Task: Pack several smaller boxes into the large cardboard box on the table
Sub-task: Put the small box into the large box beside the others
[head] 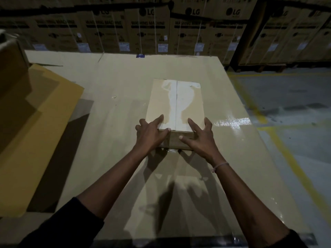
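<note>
- Both hands are on one small box (176, 104), lying flat in the middle of the counter (116, 122), its taped seam running away from the person.
- Left hand (152, 133) wraps the near left corner, fingers spread over the top and thumb along the near edge; it's gripping.
- Right hand (200, 135) takes the near right corner the same way, fingers up on the lid and thumb against the front face.
- The large cardboard box (12, 72) stands at the far left edge, only partly in view, with a flat yellow cardboard sheet (35, 131) beside it; I can't see inside.
- My read: early going, this box isn't packed yet, and no other small boxes show.
- Behind the counter, washing machine cartons (148, 31) line the wall.
</note>
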The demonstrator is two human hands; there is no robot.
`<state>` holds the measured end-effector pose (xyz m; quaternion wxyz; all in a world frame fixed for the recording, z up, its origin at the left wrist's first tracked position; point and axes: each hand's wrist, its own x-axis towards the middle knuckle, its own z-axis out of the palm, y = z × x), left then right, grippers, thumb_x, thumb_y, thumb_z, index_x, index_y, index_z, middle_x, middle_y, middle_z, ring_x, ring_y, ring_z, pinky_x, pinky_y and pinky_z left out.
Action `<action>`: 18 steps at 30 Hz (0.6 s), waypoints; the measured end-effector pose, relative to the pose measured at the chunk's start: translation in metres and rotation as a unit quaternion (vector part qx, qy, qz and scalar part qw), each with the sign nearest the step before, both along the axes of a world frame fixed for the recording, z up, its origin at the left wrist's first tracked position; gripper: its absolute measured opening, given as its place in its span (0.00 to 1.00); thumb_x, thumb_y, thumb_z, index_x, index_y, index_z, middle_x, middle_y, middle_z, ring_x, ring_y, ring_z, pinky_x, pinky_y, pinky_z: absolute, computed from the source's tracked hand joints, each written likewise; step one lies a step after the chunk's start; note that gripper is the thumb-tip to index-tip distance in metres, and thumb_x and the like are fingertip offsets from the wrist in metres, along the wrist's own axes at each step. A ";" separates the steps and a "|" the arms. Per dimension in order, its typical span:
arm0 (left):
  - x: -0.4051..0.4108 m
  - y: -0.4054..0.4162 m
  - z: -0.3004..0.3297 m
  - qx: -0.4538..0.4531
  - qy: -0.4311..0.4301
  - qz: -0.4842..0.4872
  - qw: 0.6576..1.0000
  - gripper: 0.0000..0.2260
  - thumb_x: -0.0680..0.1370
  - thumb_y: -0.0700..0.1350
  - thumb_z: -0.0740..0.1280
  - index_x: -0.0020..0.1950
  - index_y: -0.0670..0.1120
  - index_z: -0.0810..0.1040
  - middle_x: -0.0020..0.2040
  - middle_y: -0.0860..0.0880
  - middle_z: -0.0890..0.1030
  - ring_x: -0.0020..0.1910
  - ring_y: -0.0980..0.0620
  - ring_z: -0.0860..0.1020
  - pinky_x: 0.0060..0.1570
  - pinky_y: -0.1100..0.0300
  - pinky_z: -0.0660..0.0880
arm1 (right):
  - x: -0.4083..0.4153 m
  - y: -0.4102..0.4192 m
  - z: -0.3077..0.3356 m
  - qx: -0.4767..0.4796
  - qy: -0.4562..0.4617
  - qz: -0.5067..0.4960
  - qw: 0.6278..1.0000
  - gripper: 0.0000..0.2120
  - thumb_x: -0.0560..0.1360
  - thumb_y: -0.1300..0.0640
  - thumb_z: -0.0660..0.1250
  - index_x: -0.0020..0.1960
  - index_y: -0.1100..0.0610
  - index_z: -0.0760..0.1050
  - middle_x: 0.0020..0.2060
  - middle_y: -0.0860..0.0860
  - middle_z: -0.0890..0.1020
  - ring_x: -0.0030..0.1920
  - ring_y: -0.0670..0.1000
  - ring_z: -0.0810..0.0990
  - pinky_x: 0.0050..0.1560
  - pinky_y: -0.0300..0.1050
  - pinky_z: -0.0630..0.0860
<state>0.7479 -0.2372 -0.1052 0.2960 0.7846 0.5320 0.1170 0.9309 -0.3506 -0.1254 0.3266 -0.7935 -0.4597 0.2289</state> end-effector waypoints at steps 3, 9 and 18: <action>-0.032 -0.016 -0.004 0.006 0.000 -0.002 1.000 0.29 0.79 0.64 0.66 0.79 0.64 0.64 0.69 0.39 0.65 0.68 0.33 0.65 0.66 0.47 0.68 | -0.027 -0.016 -0.005 0.010 -0.013 -0.001 1.000 0.37 0.72 0.37 0.75 0.78 0.40 0.67 0.81 0.51 0.48 0.80 0.62 0.56 0.79 0.55 0.61; -0.056 0.008 -0.001 -0.067 -0.070 -0.005 0.995 0.42 0.71 0.72 0.69 0.81 0.64 0.58 0.73 0.41 0.65 0.71 0.36 0.69 0.68 0.45 0.71 | -0.031 0.002 0.007 0.009 0.078 -0.069 0.995 0.38 0.70 0.29 0.71 0.77 0.36 0.66 0.69 0.51 0.66 0.73 0.58 0.70 0.74 0.53 0.69; -0.085 0.003 -0.005 -0.068 -0.090 -0.044 0.993 0.44 0.71 0.70 0.72 0.82 0.62 0.57 0.73 0.42 0.66 0.70 0.38 0.73 0.68 0.48 0.73 | -0.078 -0.006 0.005 -0.009 0.031 -0.112 0.993 0.47 0.66 0.26 0.73 0.80 0.38 0.61 0.71 0.54 0.66 0.74 0.60 0.69 0.74 0.58 0.69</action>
